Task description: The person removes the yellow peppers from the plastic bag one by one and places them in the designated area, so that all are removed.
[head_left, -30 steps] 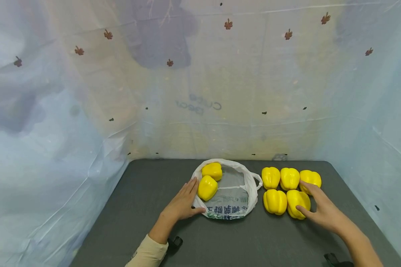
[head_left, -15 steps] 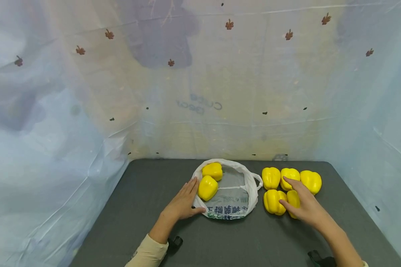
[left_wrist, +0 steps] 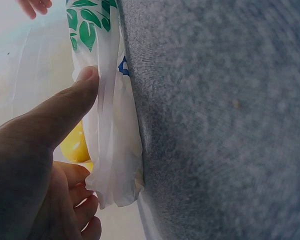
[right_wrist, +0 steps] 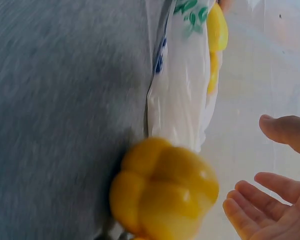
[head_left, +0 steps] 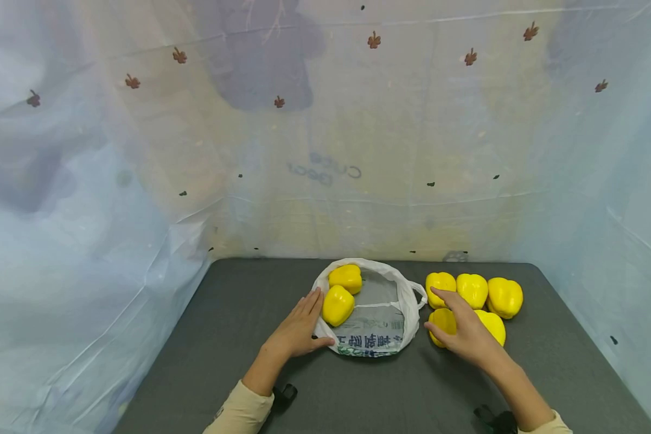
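A white plastic bag [head_left: 377,328] lies with its mouth wide, two yellow bell peppers [head_left: 338,305] inside at its left. My left hand [head_left: 295,331] rests along the bag's left rim with fingers extended; in the left wrist view its thumb [left_wrist: 87,82] lies against the plastic. To the right, my right hand [head_left: 466,331] is held over the front row of peppers, thumb and fingers spread around nothing. The front-left bell pepper [head_left: 443,320] shows between them and appears large in the right wrist view [right_wrist: 162,192]. The front-right bell pepper [head_left: 492,325] is partly hidden behind this hand.
Behind these, three more yellow bell peppers [head_left: 472,291] stand in a row at the dark table's [head_left: 380,392] back right. The bag's handle loop [head_left: 420,295] reaches toward them. Pale printed sheeting [head_left: 325,217] hangs around the back and both sides.
My right hand has moved left, from the right-hand peppers to over the front-left one, uncovering the back-right pepper. The left hand and the bag have stayed put.
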`<move>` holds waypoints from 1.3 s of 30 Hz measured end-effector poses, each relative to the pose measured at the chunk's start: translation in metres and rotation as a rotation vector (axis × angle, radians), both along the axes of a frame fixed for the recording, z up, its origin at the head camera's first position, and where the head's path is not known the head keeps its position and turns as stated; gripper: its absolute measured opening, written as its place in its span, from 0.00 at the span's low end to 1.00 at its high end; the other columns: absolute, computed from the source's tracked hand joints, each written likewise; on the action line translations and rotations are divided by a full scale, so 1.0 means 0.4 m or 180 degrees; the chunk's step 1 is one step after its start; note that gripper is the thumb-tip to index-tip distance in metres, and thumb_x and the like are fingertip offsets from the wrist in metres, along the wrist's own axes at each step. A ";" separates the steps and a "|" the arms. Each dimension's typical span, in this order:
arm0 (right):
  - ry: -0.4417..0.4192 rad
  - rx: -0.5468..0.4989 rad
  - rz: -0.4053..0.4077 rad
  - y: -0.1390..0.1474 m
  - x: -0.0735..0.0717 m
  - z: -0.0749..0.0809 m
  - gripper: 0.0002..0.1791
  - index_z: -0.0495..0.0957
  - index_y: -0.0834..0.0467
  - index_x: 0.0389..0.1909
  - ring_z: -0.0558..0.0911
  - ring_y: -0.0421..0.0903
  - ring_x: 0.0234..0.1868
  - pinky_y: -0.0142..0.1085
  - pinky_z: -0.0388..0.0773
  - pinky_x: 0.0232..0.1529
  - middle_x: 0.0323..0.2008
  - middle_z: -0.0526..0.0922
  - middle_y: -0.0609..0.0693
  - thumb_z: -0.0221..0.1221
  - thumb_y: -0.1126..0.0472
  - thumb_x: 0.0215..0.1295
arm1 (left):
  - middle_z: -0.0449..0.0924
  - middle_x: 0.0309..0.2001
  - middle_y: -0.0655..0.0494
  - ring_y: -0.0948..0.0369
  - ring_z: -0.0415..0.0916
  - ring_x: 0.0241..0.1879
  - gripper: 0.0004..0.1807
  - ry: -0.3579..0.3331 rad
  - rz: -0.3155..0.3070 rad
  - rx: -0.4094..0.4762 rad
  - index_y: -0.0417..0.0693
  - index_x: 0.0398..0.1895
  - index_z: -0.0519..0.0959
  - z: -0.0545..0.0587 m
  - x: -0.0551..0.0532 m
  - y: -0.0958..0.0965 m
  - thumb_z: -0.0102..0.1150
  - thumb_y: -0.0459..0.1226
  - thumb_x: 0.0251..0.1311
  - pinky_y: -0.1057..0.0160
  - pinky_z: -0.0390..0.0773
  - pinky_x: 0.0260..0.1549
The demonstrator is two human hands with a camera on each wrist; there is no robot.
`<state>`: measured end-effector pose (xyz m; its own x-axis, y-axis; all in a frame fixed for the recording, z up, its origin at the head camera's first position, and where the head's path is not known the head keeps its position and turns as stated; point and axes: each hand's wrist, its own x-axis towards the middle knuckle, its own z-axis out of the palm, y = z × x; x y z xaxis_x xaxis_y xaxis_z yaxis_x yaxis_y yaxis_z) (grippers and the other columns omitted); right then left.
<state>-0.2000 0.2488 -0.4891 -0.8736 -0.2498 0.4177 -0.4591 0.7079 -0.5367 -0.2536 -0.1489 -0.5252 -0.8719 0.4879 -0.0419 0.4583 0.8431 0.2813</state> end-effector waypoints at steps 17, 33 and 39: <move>0.0060 -0.0038 0.0374 -0.108 -0.032 -0.008 0.43 0.68 0.66 0.76 0.76 0.67 0.69 0.68 0.76 0.65 0.71 0.74 0.66 0.77 0.64 0.63 | 0.37 0.88 0.44 0.49 0.39 0.87 0.63 0.0035 -0.0043 0.0028 0.38 0.88 0.44 0.008 0.003 -0.001 0.69 0.61 0.68 0.47 0.47 0.85; -0.0261 -0.0031 0.0541 -0.196 -0.056 -0.023 0.42 0.67 0.61 0.79 0.73 0.64 0.73 0.64 0.76 0.68 0.75 0.71 0.63 0.74 0.56 0.69 | 0.37 0.88 0.44 0.49 0.39 0.87 0.63 0.0032 -0.0033 0.0035 0.38 0.88 0.43 0.006 0.007 0.003 0.69 0.60 0.68 0.46 0.47 0.85; -0.0237 -0.0032 0.0667 -0.227 -0.062 -0.022 0.41 0.67 0.63 0.78 0.73 0.63 0.73 0.62 0.76 0.68 0.74 0.72 0.62 0.73 0.56 0.70 | 0.38 0.88 0.44 0.49 0.39 0.87 0.62 0.0018 -0.0015 0.0059 0.38 0.88 0.44 0.005 0.008 0.005 0.69 0.60 0.68 0.46 0.47 0.85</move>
